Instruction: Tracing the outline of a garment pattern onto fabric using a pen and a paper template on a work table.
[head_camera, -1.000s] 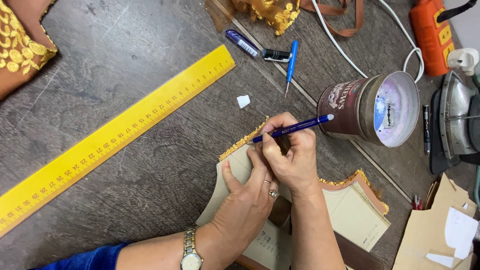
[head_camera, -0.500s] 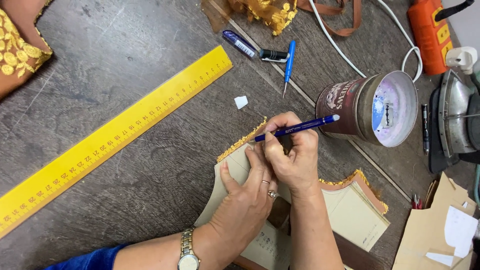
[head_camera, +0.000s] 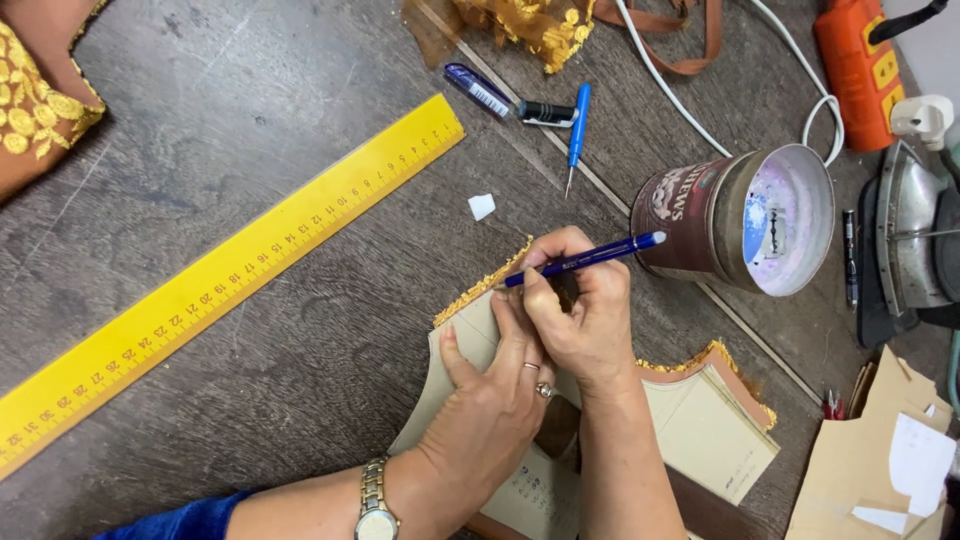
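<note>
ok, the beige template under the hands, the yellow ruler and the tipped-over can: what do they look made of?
Beige template: matte, stiff and flat, probably card or thick paper. Yellow ruler: smooth, evenly coloured with printed marks, likely plastic, possibly painted metal. Can: printed brown wall, pale shiny inside, probably tin or foil-lined cardboard.

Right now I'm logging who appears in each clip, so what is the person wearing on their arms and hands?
The left hand has a ring on one finger and a metal-band wristwatch at the wrist, silver and gold in tone, with a bright blue sleeve further up the arm. The right hand and forearm are bare, with no sleeve, watch or visible ring.
</note>
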